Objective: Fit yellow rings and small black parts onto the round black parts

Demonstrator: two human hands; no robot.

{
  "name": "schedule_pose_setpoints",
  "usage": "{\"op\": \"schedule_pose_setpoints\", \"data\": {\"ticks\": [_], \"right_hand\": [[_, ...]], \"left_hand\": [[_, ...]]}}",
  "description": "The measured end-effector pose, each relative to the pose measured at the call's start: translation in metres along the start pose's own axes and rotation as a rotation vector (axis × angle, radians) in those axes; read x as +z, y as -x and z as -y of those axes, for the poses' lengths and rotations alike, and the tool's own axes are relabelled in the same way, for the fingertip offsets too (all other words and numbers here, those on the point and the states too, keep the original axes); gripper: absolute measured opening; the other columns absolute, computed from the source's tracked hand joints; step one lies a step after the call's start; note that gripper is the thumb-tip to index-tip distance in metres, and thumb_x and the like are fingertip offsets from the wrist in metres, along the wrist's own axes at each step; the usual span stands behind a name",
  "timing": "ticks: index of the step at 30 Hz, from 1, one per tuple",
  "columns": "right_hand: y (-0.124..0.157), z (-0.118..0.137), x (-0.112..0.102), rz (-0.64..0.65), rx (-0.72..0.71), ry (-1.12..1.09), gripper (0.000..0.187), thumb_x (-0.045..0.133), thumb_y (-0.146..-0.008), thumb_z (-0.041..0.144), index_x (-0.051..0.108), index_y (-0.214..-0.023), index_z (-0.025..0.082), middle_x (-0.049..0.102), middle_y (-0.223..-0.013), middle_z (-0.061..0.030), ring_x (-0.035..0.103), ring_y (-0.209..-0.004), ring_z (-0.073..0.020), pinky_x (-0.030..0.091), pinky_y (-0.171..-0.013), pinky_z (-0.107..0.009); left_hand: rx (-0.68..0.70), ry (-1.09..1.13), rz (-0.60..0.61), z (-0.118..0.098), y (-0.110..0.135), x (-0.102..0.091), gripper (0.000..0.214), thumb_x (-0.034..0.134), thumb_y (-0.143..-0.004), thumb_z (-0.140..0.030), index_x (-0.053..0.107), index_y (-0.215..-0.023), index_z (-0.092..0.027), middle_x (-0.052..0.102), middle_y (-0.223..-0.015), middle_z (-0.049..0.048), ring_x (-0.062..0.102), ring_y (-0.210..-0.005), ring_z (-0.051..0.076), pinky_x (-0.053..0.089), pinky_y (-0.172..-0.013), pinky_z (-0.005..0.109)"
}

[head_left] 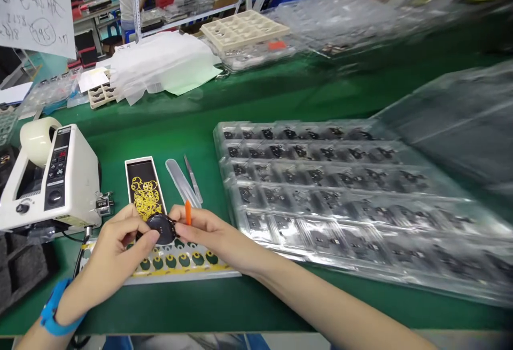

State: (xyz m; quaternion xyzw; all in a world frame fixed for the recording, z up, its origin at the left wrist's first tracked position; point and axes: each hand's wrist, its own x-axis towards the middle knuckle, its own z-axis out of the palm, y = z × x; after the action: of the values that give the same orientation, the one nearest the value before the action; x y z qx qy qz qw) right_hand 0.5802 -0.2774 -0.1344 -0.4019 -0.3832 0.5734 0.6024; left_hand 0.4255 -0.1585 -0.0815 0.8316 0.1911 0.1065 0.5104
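Note:
A small black rounded part (161, 228) is held up between my two hands. My left hand (124, 240), with a blue band (60, 310) at the wrist, pinches its left side between thumb and fingers. My right hand (206, 230) has its fingertips closed at the part's right edge, where small dark details show. An orange stick-like piece (188, 212) sticks up from the right fingers; its lower end is hidden. Just behind the part stands a white-rimmed box (127, 173) of yellow ring-shaped pieces (146, 195). Beneath my hands lies a sheet (192, 271) with rows of dark green stickers.
Tweezers (193, 179) and a clear plastic strip (180, 179) lie beyond my right hand. A tape dispenser (76, 173) stands left. Large clear trays (320, 195) with dark parts fill the right. Beige trays (244, 26) and white wrapping (164, 61) lie at the back.

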Motion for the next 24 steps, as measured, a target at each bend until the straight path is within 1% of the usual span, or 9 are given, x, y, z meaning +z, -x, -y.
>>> {"op": "schedule_pose_setpoints", "data": {"ticks": [6, 13, 17, 24], "right_hand": [[0.0024, 0.0012, 0.0000, 0.004, -0.013, 0.049, 0.041, 0.058, -0.087, 0.058, 0.049, -0.077, 0.019, 0.036, -0.069, 0.0055, 0.030, -0.062, -0.0101, 0.026, -0.060, -0.026], [0.0035, 0.0019, 0.0013, -0.003, 0.015, 0.058, 0.043, 0.057, -0.086, 0.059, 0.048, -0.078, 0.018, 0.036, -0.070, 0.0052, 0.032, -0.063, -0.0102, 0.025, -0.059, -0.026], [0.0043, 0.0022, 0.0017, -0.009, 0.020, 0.076, 0.043, 0.057, -0.086, 0.060, 0.049, -0.079, 0.019, 0.038, -0.072, 0.0045, 0.033, -0.064, -0.0105, 0.027, -0.060, -0.026], [0.0055, 0.0024, 0.0023, -0.019, 0.060, 0.102, 0.046, 0.057, -0.084, 0.064, 0.046, -0.078, 0.020, 0.035, -0.073, 0.0039, 0.032, -0.065, -0.0113, 0.027, -0.061, -0.026]], "left_hand": [[-0.031, 0.059, 0.041, 0.0017, -0.0020, 0.0010, 0.030, 0.054, -0.089, -0.029, 0.056, -0.062, -0.017, 0.039, -0.068, -0.0024, 0.036, -0.061, 0.011, 0.026, -0.053, 0.025], [-0.055, 0.045, 0.041, 0.0047, -0.0006, 0.0014, 0.030, 0.056, -0.089, -0.031, 0.056, -0.062, -0.017, 0.038, -0.069, -0.0031, 0.036, -0.060, 0.010, 0.027, -0.052, 0.025], [-0.042, 0.041, 0.050, 0.0044, -0.0001, 0.0011, 0.030, 0.056, -0.089, -0.030, 0.056, -0.062, -0.018, 0.038, -0.068, -0.0034, 0.036, -0.059, 0.010, 0.026, -0.052, 0.025], [-0.039, 0.014, 0.029, 0.0045, -0.0011, 0.0023, 0.030, 0.056, -0.089, -0.028, 0.054, -0.060, -0.018, 0.037, -0.067, -0.0037, 0.035, -0.058, 0.010, 0.026, -0.051, 0.025]]}}
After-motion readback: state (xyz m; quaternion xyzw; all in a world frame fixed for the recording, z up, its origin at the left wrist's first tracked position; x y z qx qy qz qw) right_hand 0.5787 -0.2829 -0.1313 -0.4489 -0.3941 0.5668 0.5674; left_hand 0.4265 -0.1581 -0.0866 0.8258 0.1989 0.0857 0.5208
